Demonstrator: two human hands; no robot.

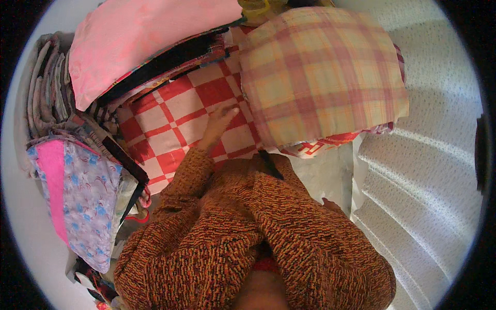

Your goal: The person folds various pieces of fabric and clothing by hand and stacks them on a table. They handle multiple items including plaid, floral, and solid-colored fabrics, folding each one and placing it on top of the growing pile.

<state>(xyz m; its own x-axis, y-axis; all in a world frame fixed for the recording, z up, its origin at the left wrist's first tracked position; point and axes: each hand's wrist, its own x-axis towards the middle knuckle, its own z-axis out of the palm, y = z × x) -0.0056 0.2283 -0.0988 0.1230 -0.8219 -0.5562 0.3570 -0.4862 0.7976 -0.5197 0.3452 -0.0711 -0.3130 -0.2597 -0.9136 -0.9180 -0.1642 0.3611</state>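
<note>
At the far left, a stack of folded cloths (44,88) is seen on edge, and below it a lilac cloth with blue flowers and a pink border (85,199) is laid over a pile. Above these, a pink cushion (139,39) is rested on dark-edged folded fabrics (165,64). In the middle, a red and white checked cloth (178,121) is spread flat, and the left hand (218,124) is laid on it with the fingers stretched out and held loosely together, palm down, its arm clad in a rust-coloured knitted sleeve (191,175). Just to the right, a folded pink and yellow plaid cloth (320,72) is lifted or propped above the checked cloth, its lower edge overlapping it. The right hand is hidden beneath this plaid cloth, so whether it grips or lies flat cannot be told; only its knitted sleeve (310,243) is seen reaching under. On the right, a white dotted sheet (429,170) is spread in broad folds.
</note>
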